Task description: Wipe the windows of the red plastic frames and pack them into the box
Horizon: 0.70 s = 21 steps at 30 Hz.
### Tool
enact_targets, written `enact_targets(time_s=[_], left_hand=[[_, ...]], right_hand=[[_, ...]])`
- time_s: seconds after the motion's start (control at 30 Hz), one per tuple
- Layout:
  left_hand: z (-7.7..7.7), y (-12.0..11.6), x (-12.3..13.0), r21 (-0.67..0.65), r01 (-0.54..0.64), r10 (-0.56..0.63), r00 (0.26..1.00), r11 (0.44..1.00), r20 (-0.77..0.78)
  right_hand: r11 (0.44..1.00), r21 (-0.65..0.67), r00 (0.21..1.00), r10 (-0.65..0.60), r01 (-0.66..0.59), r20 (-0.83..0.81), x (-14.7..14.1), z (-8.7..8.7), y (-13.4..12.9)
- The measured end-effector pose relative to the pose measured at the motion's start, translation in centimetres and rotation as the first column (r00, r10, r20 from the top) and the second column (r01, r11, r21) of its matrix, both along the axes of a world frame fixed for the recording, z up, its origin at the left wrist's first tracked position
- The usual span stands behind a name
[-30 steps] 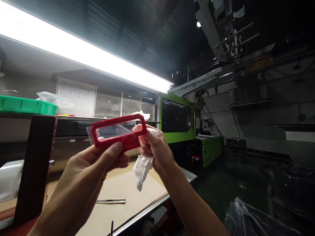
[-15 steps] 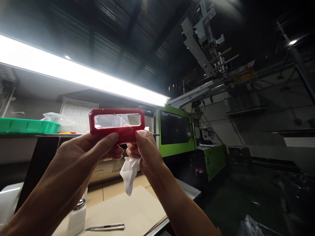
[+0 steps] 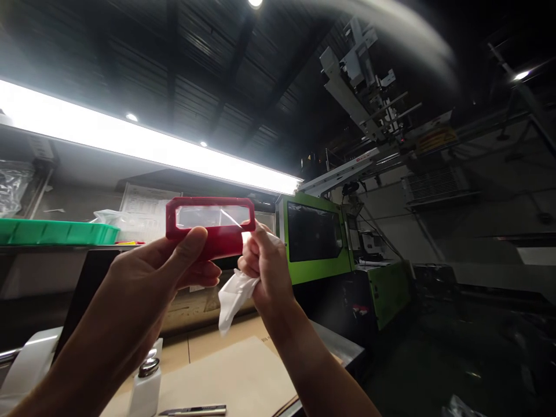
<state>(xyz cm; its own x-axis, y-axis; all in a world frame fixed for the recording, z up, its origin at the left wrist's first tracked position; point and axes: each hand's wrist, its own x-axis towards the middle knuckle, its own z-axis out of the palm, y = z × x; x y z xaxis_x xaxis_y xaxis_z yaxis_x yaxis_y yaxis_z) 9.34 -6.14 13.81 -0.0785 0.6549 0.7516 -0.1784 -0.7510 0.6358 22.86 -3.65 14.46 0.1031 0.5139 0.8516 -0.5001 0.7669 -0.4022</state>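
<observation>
A red plastic frame (image 3: pixel 217 245) with a long clear window is raised at eye height below the bright lamp. My left hand (image 3: pixel 145 272) is closed on its left and lower part, the thumb lying on the front face. At its lower right corner are the fingers of my right hand (image 3: pixel 271 260), bent and closed round a white cloth (image 3: pixel 237 295) that hangs below them. A thin pale line crosses the window down to that corner; whether it is a reflection or an object I cannot tell.
A green tray (image 3: pixel 56 232) stands on the shelf at left. Below are a white pump bottle (image 3: pixel 146 391), a pen-like knife (image 3: pixel 195 410) and cardboard (image 3: pixel 226 376) on the bench. A green machine (image 3: pixel 317 266) stands at right, under a robot arm (image 3: pixel 351 98).
My right hand has shifted slightly right with the cloth, its fingers now lower on the frame's corner. The red frame has tilted a little, and the whole view has shifted slightly.
</observation>
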Motion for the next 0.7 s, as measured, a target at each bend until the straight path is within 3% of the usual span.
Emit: enact_targets(time_s=[0.07,0.1,0.13,0.2,0.23,0.27,0.33,0.4,0.5,0.6,0.67,0.7], left_hand=[[0.2,-0.1,-0.4,0.112,-0.227,0.239,0.965,0.967,-0.110],[0.4,-0.1,-0.7,0.219,-0.375,0.412,0.896,0.901,-0.164],[0.7,-0.1,-0.8,0.335,-0.508,0.589,0.778,0.794,-0.217],[1.6,0.2,-0.9,0.528,-0.623,0.813,0.492,0.578,-0.311],[2.1,0.5,-0.9,0.580,-0.619,0.848,0.378,0.530,-0.372],[2.5,1.0,-0.7,0.607,-0.588,0.841,0.300,0.534,-0.450],[3.1,1.9,-0.2,0.592,-0.500,0.761,0.255,0.632,-0.597],[3.0,2.7,0.4,0.539,-0.443,0.679,0.264,0.716,-0.685],[2.1,3.3,0.9,0.401,-0.431,0.554,0.327,0.808,-0.765],[0.7,3.5,0.9,0.188,-0.418,0.381,0.446,0.889,-0.810],[-0.3,3.6,0.5,0.041,-0.396,0.264,0.528,0.917,-0.807],[-0.8,3.7,0.3,-0.022,-0.377,0.219,0.584,0.926,-0.782]], right_hand=[[0.995,0.003,0.989,-0.096,0.097,-0.112,0.6,-0.7,-0.1],[0.981,-0.003,0.967,-0.193,0.195,-0.164,0.9,-1.4,-0.2],[0.946,-0.003,0.926,-0.319,0.325,-0.202,1.1,-2.3,-0.4],[0.786,0.093,0.785,-0.586,0.611,-0.199,0.8,-4.8,-0.8],[0.673,0.213,0.706,-0.689,0.708,-0.168,0.4,-6.2,-1.0],[0.556,0.368,0.632,-0.765,0.745,-0.124,-0.2,-7.6,-1.1],[0.367,0.609,0.505,-0.861,0.703,-0.064,-1.6,-10.0,-1.0],[0.288,0.663,0.400,-0.916,0.691,-0.020,-2.8,-11.7,-0.2],[0.312,0.568,0.284,-0.948,0.762,0.140,-3.3,-13.3,1.9],[0.340,0.509,0.193,-0.928,0.791,0.319,-2.7,-14.4,3.8],[0.396,0.475,0.216,-0.895,0.786,0.390,-2.4,-15.2,4.4],[0.463,0.429,0.284,-0.863,0.776,0.418,-2.3,-15.5,4.5]])
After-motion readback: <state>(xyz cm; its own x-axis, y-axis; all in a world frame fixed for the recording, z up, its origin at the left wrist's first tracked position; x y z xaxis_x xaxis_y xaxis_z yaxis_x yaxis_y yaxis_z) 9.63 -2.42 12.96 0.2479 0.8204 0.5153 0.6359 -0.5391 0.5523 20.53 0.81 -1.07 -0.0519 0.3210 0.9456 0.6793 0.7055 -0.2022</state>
